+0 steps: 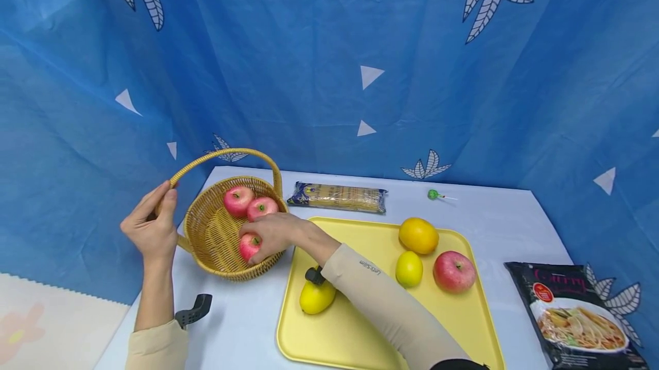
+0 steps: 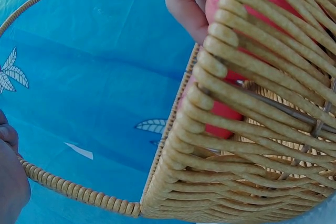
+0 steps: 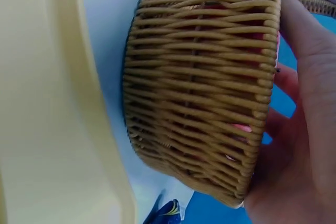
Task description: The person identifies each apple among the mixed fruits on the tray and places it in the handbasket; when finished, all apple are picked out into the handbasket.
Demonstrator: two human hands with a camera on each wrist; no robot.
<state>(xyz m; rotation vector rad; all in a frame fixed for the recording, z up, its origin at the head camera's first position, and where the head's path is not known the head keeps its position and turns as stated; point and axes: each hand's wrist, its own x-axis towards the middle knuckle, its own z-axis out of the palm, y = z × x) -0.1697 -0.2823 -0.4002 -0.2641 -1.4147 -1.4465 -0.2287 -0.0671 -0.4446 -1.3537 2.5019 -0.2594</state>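
A round wicker basket (image 1: pixel 216 241) stands at the left of the table, its arched handle (image 1: pixel 226 154) raised. My left hand (image 1: pixel 154 224) grips the handle on its left side. Inside the basket, my right hand (image 1: pixel 275 234) holds a red apple (image 1: pixel 250 246) between fingers and thumb. Two more apples, a left one (image 1: pixel 238 201) and a right one (image 1: pixel 262 207), lie behind it in the basket. In the right wrist view, the basket wall (image 3: pixel 199 87) hides most of the held apple. Red fruit (image 2: pixel 226 116) shows through the weave in the left wrist view.
A yellow tray (image 1: pixel 360 324) carries a lemon (image 1: pixel 316 298) under my right forearm, a second lemon (image 1: pixel 409 269), an orange-yellow fruit (image 1: pixel 419 235) and an apple (image 1: pixel 454 271). Behind lie a noodle packet (image 1: pixel 340 197) and a green lollipop (image 1: pixel 433 194). A black curry bag (image 1: pixel 576 313) lies right.
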